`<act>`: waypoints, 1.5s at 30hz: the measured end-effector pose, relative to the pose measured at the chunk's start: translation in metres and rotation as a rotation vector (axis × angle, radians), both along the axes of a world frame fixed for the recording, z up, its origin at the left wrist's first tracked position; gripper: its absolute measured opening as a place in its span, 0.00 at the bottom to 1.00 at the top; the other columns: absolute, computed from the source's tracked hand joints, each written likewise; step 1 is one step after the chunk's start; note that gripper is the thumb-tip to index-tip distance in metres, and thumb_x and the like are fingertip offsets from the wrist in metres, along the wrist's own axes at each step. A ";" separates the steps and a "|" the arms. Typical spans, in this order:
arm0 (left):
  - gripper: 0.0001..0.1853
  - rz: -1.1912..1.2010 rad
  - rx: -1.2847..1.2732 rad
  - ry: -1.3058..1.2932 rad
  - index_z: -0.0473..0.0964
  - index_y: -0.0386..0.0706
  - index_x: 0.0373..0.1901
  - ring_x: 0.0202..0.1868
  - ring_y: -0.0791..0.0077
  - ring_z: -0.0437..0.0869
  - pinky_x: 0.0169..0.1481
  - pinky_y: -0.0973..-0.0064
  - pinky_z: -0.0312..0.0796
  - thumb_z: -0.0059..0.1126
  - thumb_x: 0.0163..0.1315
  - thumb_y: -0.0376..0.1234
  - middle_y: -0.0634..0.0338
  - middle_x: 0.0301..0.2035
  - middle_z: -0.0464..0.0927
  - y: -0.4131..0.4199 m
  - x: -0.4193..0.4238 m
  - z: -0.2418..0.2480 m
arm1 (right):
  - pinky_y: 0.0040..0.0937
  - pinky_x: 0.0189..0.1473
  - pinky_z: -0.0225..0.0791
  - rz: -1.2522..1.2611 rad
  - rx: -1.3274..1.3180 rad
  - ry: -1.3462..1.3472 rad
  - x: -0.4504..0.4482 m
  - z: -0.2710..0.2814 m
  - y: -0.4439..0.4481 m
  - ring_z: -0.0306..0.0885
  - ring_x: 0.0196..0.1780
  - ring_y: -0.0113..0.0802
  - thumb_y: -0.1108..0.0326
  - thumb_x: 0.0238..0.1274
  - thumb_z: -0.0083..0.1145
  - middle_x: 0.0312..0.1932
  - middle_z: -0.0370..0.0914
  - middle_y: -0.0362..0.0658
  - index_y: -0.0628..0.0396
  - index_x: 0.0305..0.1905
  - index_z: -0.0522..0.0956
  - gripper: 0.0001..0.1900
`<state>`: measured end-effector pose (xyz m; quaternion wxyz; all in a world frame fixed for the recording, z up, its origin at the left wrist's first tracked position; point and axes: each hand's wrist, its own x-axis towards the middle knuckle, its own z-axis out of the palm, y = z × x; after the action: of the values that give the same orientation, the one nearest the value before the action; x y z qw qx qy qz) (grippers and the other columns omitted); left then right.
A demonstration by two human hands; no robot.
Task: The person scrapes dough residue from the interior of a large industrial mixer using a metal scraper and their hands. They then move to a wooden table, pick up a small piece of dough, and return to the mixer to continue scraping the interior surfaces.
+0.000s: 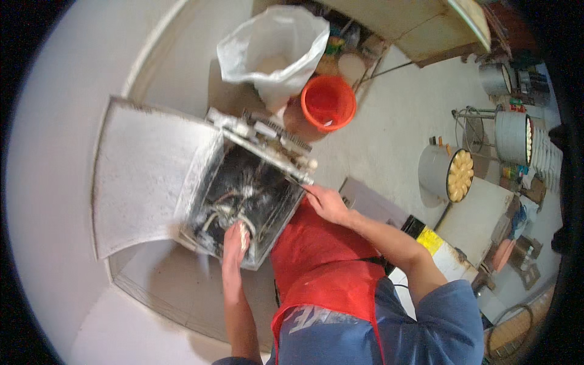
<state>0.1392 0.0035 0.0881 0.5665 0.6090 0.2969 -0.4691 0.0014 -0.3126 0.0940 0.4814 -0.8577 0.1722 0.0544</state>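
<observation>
An open metal machine tub (273,246), probably a dough mixer, stands before me, its dark inside smeared with white. Curved pale bars (223,212) lie inside it. My left hand (236,239) reaches into the near left part of the tub, with a pale, lumpy strip of what looks like dough (243,237) along its fingers. My right hand (326,203) is curled at the tub's right corner, by a thin dark bar (296,181); whether it grips the bar or the rim is hidden. A whitened mechanism (278,137) runs along the far side.
A large white plastic sack (273,50) and an orange-red bucket (328,102) stand beyond the tub. A pale panel (146,178) adjoins its left side. At right are a round container topped with pale dough pieces (461,175), a second drum (511,137) and a white-topped table (479,214).
</observation>
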 end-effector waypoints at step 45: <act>0.14 -1.044 -0.661 0.471 0.72 0.49 0.34 0.22 0.79 0.73 0.21 0.82 0.66 0.49 0.79 0.44 0.67 0.23 0.72 -1.110 -0.208 0.131 | 0.58 0.49 0.71 -1.507 -0.113 0.534 -0.431 -0.099 -0.532 0.80 0.48 0.64 0.54 0.74 0.46 0.43 0.81 0.61 0.59 0.47 0.79 0.19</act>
<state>-0.0687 -1.1061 0.2188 0.3416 0.3481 -0.0808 -0.8692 -0.4296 -0.8444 -0.0047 0.2870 -0.4920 0.8169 -0.0908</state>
